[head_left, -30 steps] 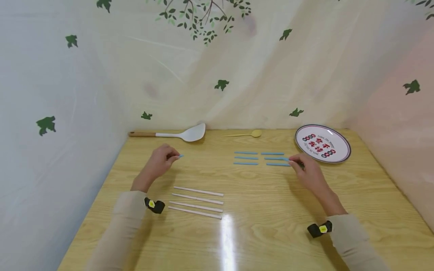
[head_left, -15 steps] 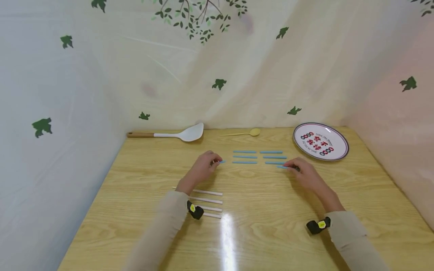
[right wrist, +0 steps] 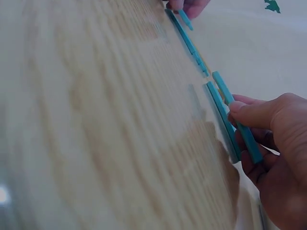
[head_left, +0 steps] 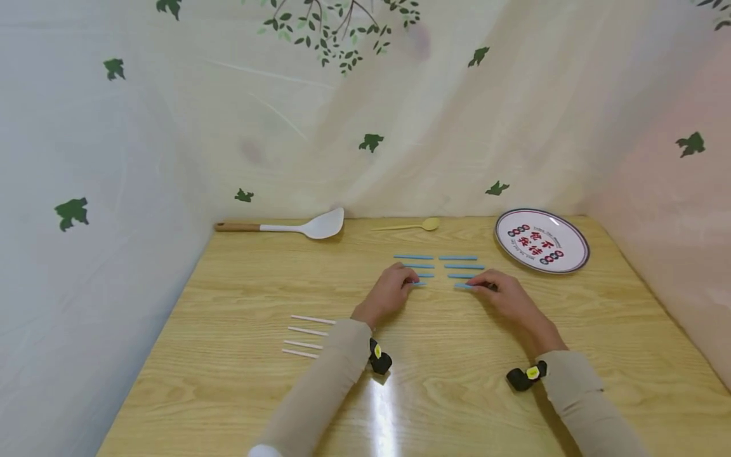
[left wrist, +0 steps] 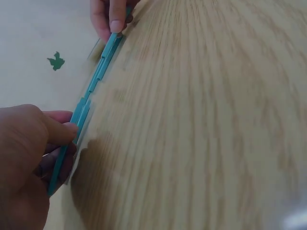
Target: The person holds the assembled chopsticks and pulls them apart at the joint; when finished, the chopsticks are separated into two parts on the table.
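My left hand [head_left: 391, 291] pinches a thin blue stick [left wrist: 58, 168] between thumb and fingers, just in front of the left column of blue sticks [head_left: 413, 257]. In the head view most of that stick is hidden behind the fingers. My right hand [head_left: 507, 296] pinches another blue stick [right wrist: 248, 140], which slants slightly off the stick beside it in the right wrist view. It is in front of the right column of blue sticks [head_left: 459, 258]. A gap separates the two columns, whose sticks lie roughly parallel on the wooden table.
Several pale chopstick-like sticks [head_left: 309, 331] lie at the left, partly covered by the left sleeve [head_left: 320, 387]. Along the back are a white turner with a wooden handle [head_left: 324, 225], a yellow spoon [head_left: 430, 223] and a printed plate [head_left: 516, 251]. Cloth walls [head_left: 285, 158] enclose the table.
My left hand has carried its blue stick rightward to the front of the left column. My right hand has brought its stick slightly toward me and left, below the right column.
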Available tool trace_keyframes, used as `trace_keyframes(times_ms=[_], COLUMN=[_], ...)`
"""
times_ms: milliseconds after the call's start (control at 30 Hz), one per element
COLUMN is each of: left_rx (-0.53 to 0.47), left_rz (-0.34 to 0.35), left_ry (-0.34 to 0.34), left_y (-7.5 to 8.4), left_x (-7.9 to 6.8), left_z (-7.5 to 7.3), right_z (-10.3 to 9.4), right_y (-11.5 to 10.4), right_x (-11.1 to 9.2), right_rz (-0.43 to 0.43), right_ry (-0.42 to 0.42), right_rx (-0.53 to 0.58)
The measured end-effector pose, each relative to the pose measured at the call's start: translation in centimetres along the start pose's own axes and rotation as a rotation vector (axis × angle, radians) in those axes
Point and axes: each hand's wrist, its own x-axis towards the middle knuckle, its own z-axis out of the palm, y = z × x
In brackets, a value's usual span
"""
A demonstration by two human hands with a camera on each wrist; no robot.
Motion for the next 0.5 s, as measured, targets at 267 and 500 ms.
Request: trace_keyframes(times_ms=[267,500], left_rx=[0.014,0.027], left_rz=[0.004,-0.024], left_ry=[0.021,0.019], left_y=[0.4,0.3], left_x=[0.6,0.6], left_z=[1.3,1.9], right_z=[0.6,1.0], right_y=[0.8,1.0], right_x=[0.1,0.3], right_rz=[-0.005,-0.042], right_ry=[0.007,0.046], right_rx=[0.016,-0.016])
